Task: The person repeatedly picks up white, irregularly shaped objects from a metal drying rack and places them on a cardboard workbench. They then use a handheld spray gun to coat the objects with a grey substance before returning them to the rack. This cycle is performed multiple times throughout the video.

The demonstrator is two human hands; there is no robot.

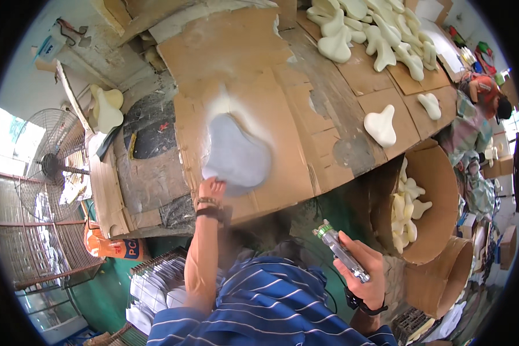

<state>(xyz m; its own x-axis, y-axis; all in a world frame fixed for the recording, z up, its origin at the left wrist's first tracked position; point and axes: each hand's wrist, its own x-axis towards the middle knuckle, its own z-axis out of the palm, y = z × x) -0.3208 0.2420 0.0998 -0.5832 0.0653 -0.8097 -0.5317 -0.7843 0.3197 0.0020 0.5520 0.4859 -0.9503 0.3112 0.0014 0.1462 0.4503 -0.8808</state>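
Observation:
A grey, rounded triangular pad (236, 151), seemingly moulded foam, lies on cardboard with a pale powdery haze around its top. At the pad's lower left edge, my left hand (211, 188) has its fingers closed on the rim, where a small pale patch shows. My right hand (360, 266) is wrapped around a metal spray gun (345, 254) with a green ring near its nozzle. The gun is held in front of the table's near edge, apart from the pad, its nozzle tilted up and left.
Cream foam pieces (380, 34) are heaped at the far right, with two loose ones nearer. A round cardboard bin (438, 202) with more pieces stands right of the table. At left are a fan (52, 166), an orange bag (106, 245) and a wire rack of white pieces (155, 288).

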